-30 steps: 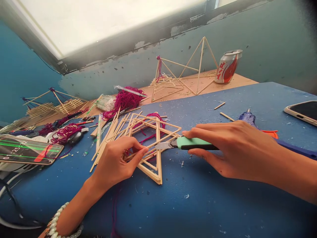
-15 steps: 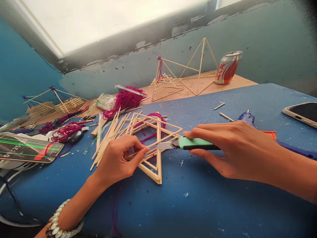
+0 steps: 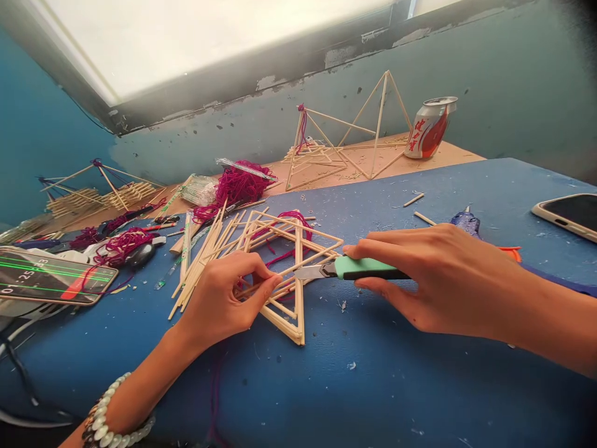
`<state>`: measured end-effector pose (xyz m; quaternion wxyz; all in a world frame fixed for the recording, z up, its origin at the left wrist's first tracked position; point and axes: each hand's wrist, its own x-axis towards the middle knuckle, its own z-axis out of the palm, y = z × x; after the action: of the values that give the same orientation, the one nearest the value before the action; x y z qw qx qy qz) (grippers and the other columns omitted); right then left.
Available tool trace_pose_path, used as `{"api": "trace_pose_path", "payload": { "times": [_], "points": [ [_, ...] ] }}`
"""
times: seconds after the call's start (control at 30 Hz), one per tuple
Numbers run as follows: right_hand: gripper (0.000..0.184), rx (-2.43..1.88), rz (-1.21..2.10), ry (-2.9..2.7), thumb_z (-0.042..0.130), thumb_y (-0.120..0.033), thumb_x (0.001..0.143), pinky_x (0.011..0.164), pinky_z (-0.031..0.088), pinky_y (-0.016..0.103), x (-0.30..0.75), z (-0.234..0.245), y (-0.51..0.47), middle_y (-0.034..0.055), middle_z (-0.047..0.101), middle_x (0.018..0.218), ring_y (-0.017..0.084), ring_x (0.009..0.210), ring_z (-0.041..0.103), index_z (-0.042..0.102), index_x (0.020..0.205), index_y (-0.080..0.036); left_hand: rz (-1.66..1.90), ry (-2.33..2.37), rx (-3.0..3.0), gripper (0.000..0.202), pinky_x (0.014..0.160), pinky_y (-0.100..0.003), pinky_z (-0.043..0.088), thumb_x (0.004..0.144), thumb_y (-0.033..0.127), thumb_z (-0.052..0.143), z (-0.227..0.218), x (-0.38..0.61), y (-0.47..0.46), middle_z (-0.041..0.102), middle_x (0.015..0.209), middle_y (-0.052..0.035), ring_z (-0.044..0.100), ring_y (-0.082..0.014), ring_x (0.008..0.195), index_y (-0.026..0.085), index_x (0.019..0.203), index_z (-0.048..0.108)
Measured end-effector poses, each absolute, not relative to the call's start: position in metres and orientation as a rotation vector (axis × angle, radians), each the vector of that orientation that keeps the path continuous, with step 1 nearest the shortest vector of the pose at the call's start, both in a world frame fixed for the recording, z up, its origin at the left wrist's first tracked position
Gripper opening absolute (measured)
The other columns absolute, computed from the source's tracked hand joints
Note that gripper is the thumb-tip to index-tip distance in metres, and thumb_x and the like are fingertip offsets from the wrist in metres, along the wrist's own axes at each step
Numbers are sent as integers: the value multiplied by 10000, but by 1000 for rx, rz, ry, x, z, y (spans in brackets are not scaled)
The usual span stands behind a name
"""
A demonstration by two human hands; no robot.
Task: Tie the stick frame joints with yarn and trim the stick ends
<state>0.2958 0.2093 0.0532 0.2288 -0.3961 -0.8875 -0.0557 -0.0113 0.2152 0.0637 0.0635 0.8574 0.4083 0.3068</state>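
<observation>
My right hand (image 3: 433,280) is closed around a green and black utility knife (image 3: 364,268), its blade pointing left. The blade's tip lies at a thin wooden stick (image 3: 305,262), close to my left fingertips. My left hand (image 3: 240,289) pinches that stick between thumb and forefinger; its other fingers are curled and partly hidden. Under both lies a star-like frame of wooden sticks (image 3: 299,311) on the blue tabletop (image 3: 373,386). Purple yarn (image 3: 305,233) loops behind the frame. A bundle of loose sticks (image 3: 200,267) fans out left of my left hand.
At the far left lies a phone with a lit timer (image 3: 56,274); another phone (image 3: 569,213) is at the right. A blue hot glue gun (image 3: 465,223) sits behind my right hand. Stick pyramids (image 3: 382,124), a drink can (image 3: 430,127) and a yarn heap (image 3: 245,185) stand at the back.
The knife and my right hand have shifted very slightly left. My left hand keeps its pinch on the stick, almost unmoved.
</observation>
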Motion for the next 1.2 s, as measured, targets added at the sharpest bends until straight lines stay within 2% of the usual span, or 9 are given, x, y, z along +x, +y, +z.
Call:
{"api": "trace_pose_path", "payload": {
  "times": [0.43,0.73,0.97,1.2],
  "points": [
    [142,-1065,-136,-2477,563,-303,999,581,318,316,285,55,212,-8,727,871,197,679,700,598,1134,-274,916,1245,2597,188,536,-230,391,932,203,699,65,-10,216,623,669,51,511,-73,550,193,754,639],
    [112,-1125,-76,-2479,588,-299,992,570,280,314,281,60,211,-26,725,859,187,652,691,614,1095,-264,905,1254,2633,197,531,-215,397,944,228,700,64,-13,216,618,671,53,528,-72,566,194,760,639],
    [123,-1113,-41,-2457,600,-301,984,578,294,306,287,59,213,-19,744,890,191,689,714,628,1100,-277,861,1275,2631,175,561,-234,435,945,237,701,66,-17,215,672,709,31,579,-89,594,193,780,669],
    [98,-1141,-27,-2449,590,-325,991,572,318,294,297,61,210,-8,752,896,193,662,693,620,1069,-274,867,1271,2627,173,536,-233,434,939,231,695,67,-17,215,666,691,21,572,-94,574,194,773,668]
  ]
}}
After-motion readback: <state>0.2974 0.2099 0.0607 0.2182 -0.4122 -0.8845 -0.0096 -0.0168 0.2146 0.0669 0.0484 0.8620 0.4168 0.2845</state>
